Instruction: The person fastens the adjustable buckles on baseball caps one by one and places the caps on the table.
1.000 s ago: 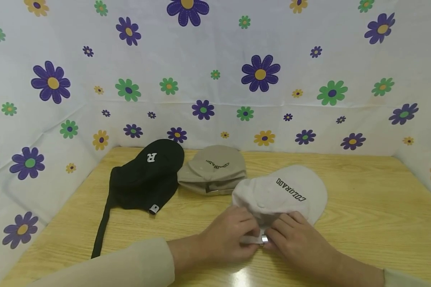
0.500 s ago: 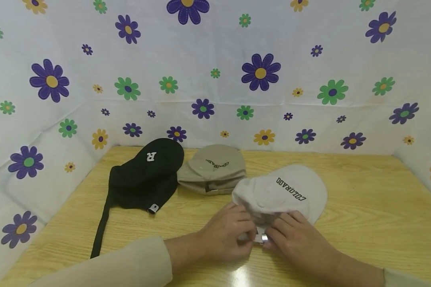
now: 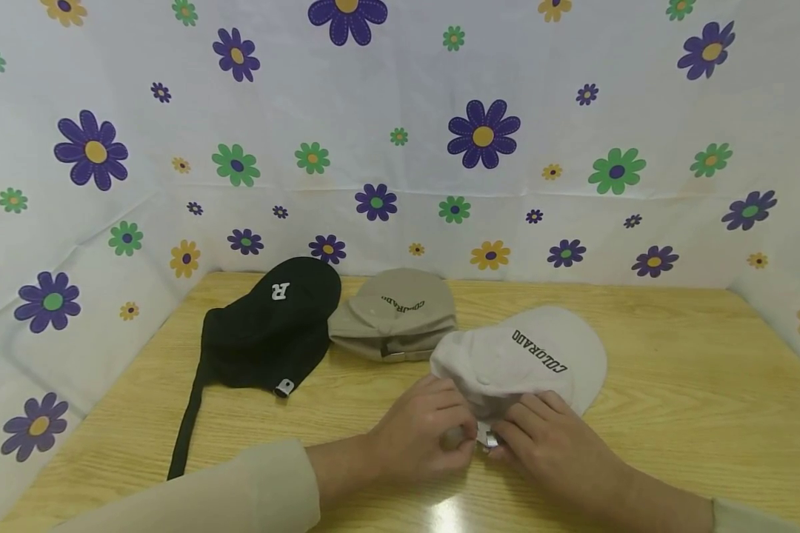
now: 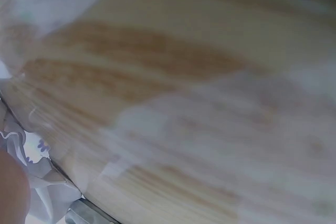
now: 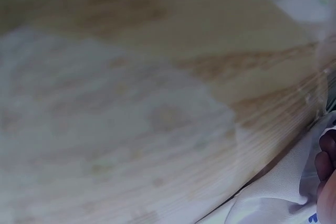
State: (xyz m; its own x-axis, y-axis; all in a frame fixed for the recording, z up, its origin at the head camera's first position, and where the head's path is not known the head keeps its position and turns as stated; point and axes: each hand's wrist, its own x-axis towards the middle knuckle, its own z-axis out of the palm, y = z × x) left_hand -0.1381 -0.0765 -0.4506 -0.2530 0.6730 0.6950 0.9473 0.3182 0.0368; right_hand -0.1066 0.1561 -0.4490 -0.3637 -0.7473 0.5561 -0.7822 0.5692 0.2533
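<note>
A white cap (image 3: 500, 359) lettered COLORADO lies at the right of centre in the head view, its brim pointing to the back right. At its rear opening my left hand (image 3: 423, 429) pinches the strap with curled fingers. Beside the silver buckle (image 3: 487, 435), my right hand (image 3: 553, 444) grips the cap's back edge; its fingertips are partly hidden. The buckle sits tilted between both hands. In the left wrist view, the same metal buckle (image 4: 89, 213) shows at the bottom edge beside white fabric. White cap cloth (image 5: 281, 187) fills the lower right corner of the right wrist view.
A black cap (image 3: 273, 340) with a white R lies at the left, its long strap trailing forward. Next to it, a beige cap (image 3: 400, 311) sits near the back. The wooden table (image 3: 693, 400) meets a flower-printed cloth (image 3: 407, 89) behind and at the sides.
My left hand has shifted slightly left and up. The buckle, flat a second ago, now stands at an angle. My right hand and the other caps have stayed put.
</note>
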